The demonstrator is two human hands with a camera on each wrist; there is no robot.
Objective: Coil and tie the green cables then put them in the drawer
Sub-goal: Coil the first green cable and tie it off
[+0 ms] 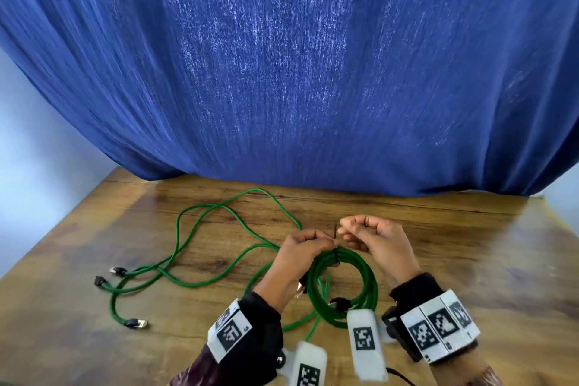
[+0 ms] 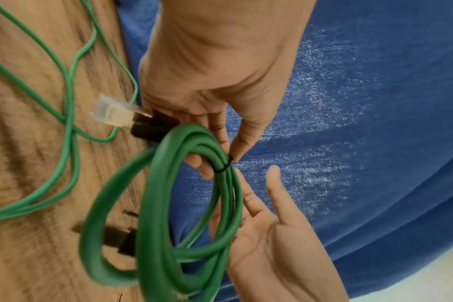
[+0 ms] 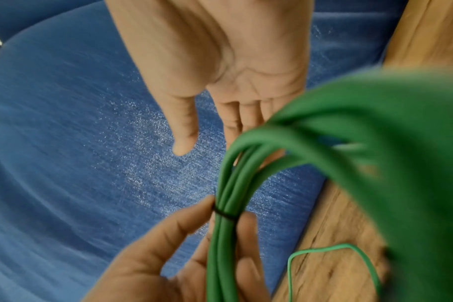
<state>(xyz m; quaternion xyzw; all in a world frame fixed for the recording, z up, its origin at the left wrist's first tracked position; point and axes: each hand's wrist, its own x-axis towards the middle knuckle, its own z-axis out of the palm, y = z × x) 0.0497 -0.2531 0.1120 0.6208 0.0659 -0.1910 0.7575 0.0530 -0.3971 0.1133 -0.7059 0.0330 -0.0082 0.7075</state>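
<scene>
A green cable coil point(image 1: 369, 279) hangs upright above the wooden table point(image 1: 454, 260). A thin black tie point(image 1: 336, 255) wraps its top. My left hand point(image 1: 313, 241) holds the coil there; in the left wrist view its thumb and fingers point(image 2: 233, 151) pinch the bundle point(image 2: 148, 204) at the tie point(image 2: 224, 166). My right hand point(image 1: 351, 232) is just right of the tie. In the right wrist view its thumb stands apart and its fingers point(image 3: 230, 118) lie behind the strands point(image 3: 228, 235), gripping nothing. No drawer is in view.
Loose green cables point(image 1: 177, 229) sprawl over the left half of the table, with black-booted plugs point(image 1: 118, 271) point(image 1: 136, 323) near the left front. One clear plug point(image 2: 111, 111) of the coil sticks out by my left palm. A blue curtain point(image 1: 282, 72) hangs behind the table.
</scene>
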